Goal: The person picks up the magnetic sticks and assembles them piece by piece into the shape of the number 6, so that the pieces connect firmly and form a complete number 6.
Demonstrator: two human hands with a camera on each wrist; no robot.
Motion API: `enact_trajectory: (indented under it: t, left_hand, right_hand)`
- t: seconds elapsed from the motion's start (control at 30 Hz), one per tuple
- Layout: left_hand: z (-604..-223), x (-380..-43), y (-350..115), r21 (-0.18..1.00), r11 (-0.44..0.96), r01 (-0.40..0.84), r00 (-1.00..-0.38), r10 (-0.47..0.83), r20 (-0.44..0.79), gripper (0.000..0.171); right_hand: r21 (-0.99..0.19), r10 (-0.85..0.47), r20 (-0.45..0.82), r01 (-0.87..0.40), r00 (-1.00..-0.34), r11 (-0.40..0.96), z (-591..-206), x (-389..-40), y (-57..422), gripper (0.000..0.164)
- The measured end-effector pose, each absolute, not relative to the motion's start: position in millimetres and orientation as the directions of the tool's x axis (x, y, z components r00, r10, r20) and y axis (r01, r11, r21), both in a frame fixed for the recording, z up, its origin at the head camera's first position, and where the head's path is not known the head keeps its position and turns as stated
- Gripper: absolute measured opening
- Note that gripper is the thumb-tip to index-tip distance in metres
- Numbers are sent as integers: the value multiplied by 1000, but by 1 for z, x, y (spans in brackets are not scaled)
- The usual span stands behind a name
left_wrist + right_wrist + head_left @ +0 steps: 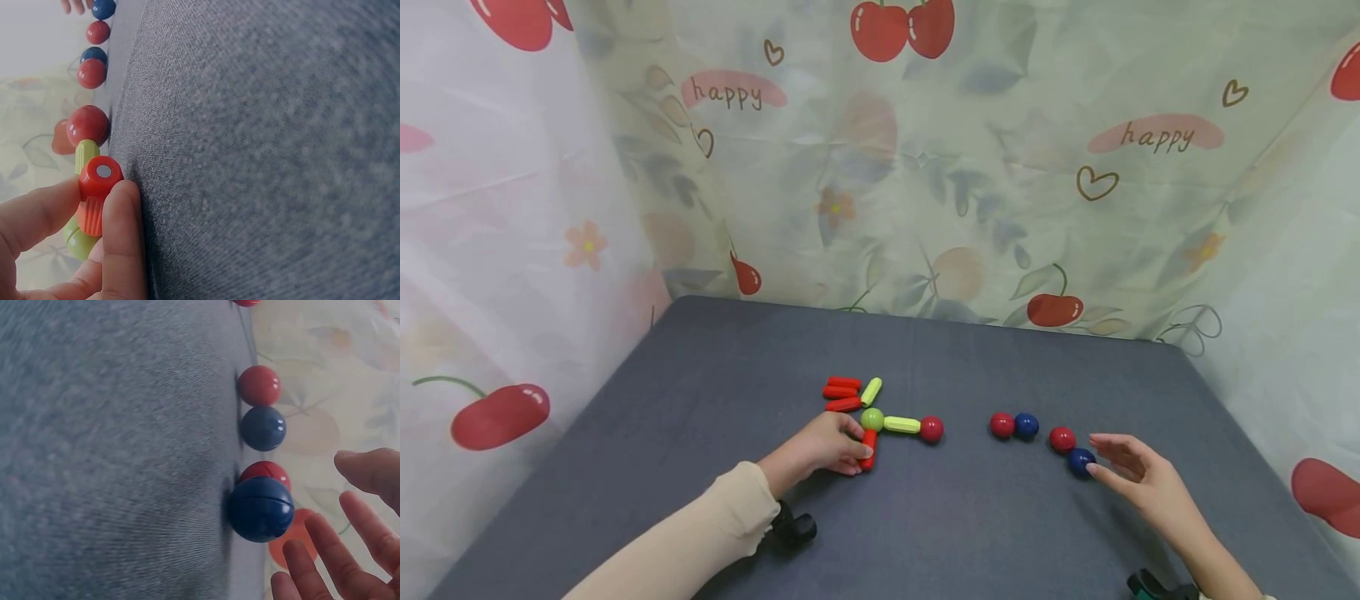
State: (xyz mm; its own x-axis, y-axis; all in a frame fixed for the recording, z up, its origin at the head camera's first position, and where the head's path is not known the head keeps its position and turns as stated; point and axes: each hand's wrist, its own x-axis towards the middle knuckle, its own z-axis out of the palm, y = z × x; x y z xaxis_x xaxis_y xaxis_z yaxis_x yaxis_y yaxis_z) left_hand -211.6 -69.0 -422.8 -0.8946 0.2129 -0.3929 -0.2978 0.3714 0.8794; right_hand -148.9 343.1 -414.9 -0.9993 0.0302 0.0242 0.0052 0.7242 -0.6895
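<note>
Between thumb and fingers, my left hand (pixel 822 447) pinches a red magnetic rod (pixel 868 457). Its far end meets a lime-green ball (pixel 872 419); in the left wrist view, a silver disc (pixel 104 171) shows in its near end. From that ball a yellow-green rod (pixel 902 425) runs right to a red ball (pixel 932 429). My right hand (pixel 1142 479) has its fingers spread beside a blue ball (pixel 1081 462), which sits against another red ball (pixel 1062 439). In the right wrist view, a gap separates the fingers from the blue ball (pixel 260 509).
Several loose red rods (pixel 841 392) and one yellow-green rod (pixel 872 391) lie behind the left hand. A further red ball (pixel 1002 425) and blue ball (pixel 1026 426) sit together mid-table. Printed curtains surround the dark cloth-covered table (pixel 970 525).
</note>
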Motion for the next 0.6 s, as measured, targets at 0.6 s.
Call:
enact_trajectory:
  t: [0.6]
  left_hand:
    - [-425,-213,-69,870,390,-300,-889,217,-404,27]
  right_hand:
    - [-698,8,41,-23,-999,715,-427,-153,344,45]
